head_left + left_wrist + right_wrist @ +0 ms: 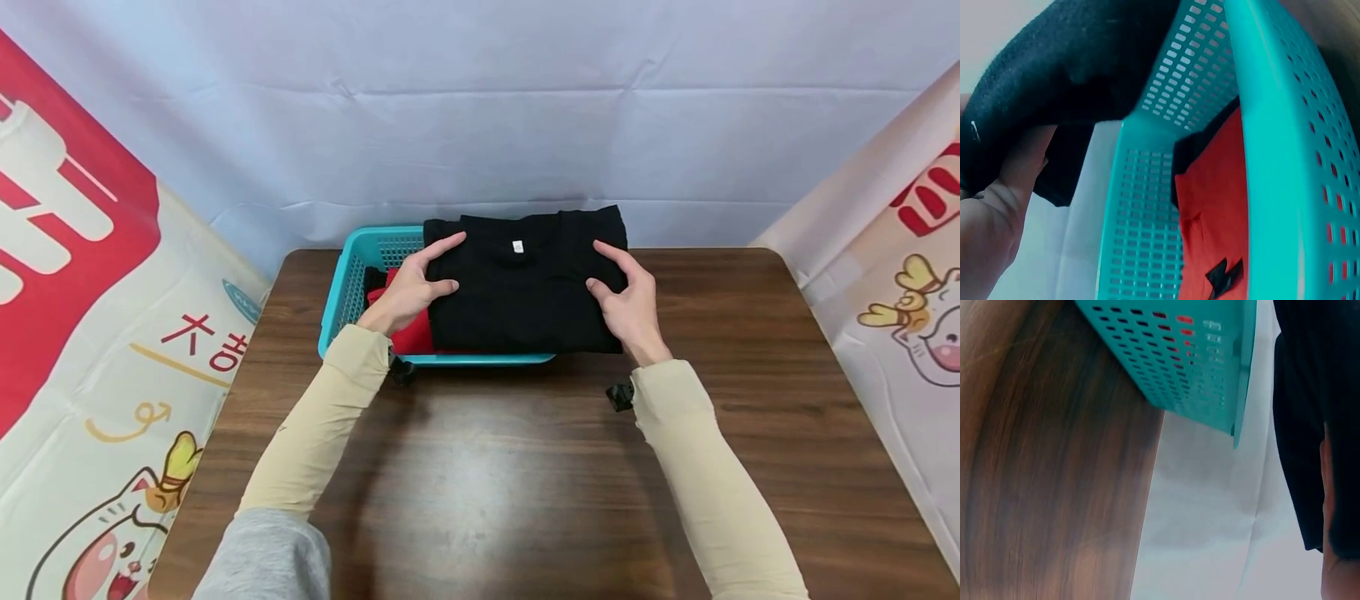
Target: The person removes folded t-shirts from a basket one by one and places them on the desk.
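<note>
A folded black T-shirt (pixel 525 292) with a small white neck label is held up over the turquoise basket (pixel 336 317). My left hand (pixel 411 287) grips its left side, thumb and forefinger on top, the other fingers beneath the cloth. On the opposite side my right hand (pixel 632 304) grips the shirt the same way. The left wrist view shows the shirt (pixel 1079 62) raised above the basket's rim (pixel 1272 150). Inside the basket lies red cloth (pixel 1216 200) with some black cloth beside it. The shirt hides the basket's right part in the head view.
The basket stands at the back of a brown wooden table (pixel 480 483), close to a pale hanging curtain (pixel 480 142). Printed sheets (pixel 82 333) hang at the left and right sides.
</note>
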Tool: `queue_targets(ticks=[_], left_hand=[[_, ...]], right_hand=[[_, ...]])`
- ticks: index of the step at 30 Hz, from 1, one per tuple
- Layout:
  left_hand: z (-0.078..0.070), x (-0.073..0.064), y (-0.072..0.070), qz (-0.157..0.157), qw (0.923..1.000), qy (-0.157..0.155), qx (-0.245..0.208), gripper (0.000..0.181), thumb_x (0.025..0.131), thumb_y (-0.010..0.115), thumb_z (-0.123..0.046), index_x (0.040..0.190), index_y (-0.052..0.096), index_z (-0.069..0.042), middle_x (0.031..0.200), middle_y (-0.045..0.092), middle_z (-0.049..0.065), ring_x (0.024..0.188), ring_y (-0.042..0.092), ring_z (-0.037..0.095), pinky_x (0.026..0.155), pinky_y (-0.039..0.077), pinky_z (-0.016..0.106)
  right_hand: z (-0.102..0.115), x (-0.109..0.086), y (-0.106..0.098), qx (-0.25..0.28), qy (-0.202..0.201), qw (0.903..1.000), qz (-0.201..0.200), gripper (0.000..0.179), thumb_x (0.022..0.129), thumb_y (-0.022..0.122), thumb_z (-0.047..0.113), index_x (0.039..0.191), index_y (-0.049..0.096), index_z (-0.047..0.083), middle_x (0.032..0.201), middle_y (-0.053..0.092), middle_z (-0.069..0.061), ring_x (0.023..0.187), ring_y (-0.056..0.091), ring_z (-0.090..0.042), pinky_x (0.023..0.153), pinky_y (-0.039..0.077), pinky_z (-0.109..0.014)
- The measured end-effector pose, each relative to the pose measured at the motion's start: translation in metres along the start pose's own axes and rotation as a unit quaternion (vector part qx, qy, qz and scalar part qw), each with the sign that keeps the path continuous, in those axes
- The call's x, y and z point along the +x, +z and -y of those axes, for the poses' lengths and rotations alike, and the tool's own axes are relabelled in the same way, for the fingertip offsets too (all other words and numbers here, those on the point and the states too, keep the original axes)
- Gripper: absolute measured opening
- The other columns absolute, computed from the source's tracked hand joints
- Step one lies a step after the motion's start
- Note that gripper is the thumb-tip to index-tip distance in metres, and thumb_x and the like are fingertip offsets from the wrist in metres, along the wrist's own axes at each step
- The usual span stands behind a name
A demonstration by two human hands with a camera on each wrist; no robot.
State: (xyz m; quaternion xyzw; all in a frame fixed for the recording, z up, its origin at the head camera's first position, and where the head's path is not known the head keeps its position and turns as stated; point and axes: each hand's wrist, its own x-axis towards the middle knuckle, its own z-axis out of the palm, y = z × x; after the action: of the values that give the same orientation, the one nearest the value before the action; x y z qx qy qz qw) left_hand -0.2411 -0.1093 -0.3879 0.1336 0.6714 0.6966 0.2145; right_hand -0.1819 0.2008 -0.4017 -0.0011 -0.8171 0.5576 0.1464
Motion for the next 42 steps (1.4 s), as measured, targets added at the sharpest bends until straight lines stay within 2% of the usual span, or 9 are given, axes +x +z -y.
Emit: queue_targets(ticks=[8,16,19,25,34,39,42], left_hand=[[0.001,0.005,0.013,0.009,0.9996,0.024,0.009,0.068,0.091,0.055,0.008,0.146,0.043,-0.029,0.144,0.045,0.005,0.119,0.055,0.026,0.089,0.055,0.035],[0.003,0.012,0.027,0.005,0.9987,0.038,0.034,0.066,0.092,0.059,0.002,0.147,0.042,-0.03,0.148,0.042,0.0,0.124,0.053,0.023,0.097,0.051,0.036],[0.006,0.016,0.032,0.01,0.9984,0.047,0.031,0.067,0.091,0.06,0.001,0.147,0.04,-0.03,0.149,0.04,-0.001,0.124,0.053,0.023,0.098,0.051,0.037],[0.009,0.024,0.042,0.024,0.9972,0.063,0.031,0.073,0.089,0.061,0.003,0.149,0.037,-0.03,0.15,0.038,-0.002,0.124,0.052,0.023,0.099,0.05,0.037],[0.009,0.028,0.054,0.038,0.9963,0.064,0.041,0.073,0.089,0.061,0.003,0.149,0.037,-0.031,0.152,0.035,-0.003,0.125,0.051,0.022,0.099,0.05,0.037],[0.012,0.032,0.063,0.035,0.995,0.065,0.067,0.072,0.09,0.062,0.0,0.149,0.037,-0.031,0.154,0.031,-0.005,0.13,0.043,0.018,0.095,0.052,0.035],[0.015,0.033,0.068,0.03,0.9953,0.064,0.066,0.072,0.089,0.062,0.0,0.149,0.037,-0.032,0.153,0.034,-0.004,0.128,0.045,0.018,0.095,0.052,0.035]], right_hand=[[-0.005,0.001,-0.015,-0.012,-0.019,0.9996,-0.018,0.052,0.087,0.063,-0.001,0.134,0.058,0.021,0.142,0.054,-0.001,0.135,0.044,-0.015,0.112,0.034,-0.037],[-0.007,0.004,-0.031,-0.027,-0.022,0.9991,-0.026,0.052,0.087,0.063,-0.001,0.135,0.058,0.019,0.142,0.053,-0.003,0.136,0.043,-0.016,0.114,0.033,-0.037],[-0.006,0.002,-0.037,-0.029,-0.028,0.9986,-0.034,0.052,0.087,0.063,-0.004,0.135,0.058,0.016,0.141,0.054,-0.007,0.135,0.045,-0.018,0.112,0.035,-0.033],[0.012,-0.009,-0.045,-0.025,-0.033,0.9978,-0.051,0.049,0.085,0.06,-0.008,0.133,0.058,0.004,0.139,0.055,-0.014,0.132,0.047,-0.023,0.105,0.036,-0.02],[0.015,-0.012,-0.058,-0.03,-0.037,0.997,-0.061,0.048,0.084,0.061,-0.009,0.131,0.059,0.002,0.135,0.058,-0.014,0.123,0.053,-0.009,0.099,0.04,-0.017],[0.011,-0.012,-0.065,-0.023,-0.022,0.9972,-0.068,0.048,0.084,0.06,-0.01,0.131,0.059,0.003,0.135,0.058,-0.011,0.121,0.054,-0.009,0.098,0.041,-0.017],[0.009,-0.012,-0.068,-0.018,-0.019,0.9969,-0.075,0.048,0.084,0.06,-0.011,0.13,0.06,0.002,0.134,0.059,-0.01,0.121,0.054,-0.007,0.099,0.041,-0.017]])
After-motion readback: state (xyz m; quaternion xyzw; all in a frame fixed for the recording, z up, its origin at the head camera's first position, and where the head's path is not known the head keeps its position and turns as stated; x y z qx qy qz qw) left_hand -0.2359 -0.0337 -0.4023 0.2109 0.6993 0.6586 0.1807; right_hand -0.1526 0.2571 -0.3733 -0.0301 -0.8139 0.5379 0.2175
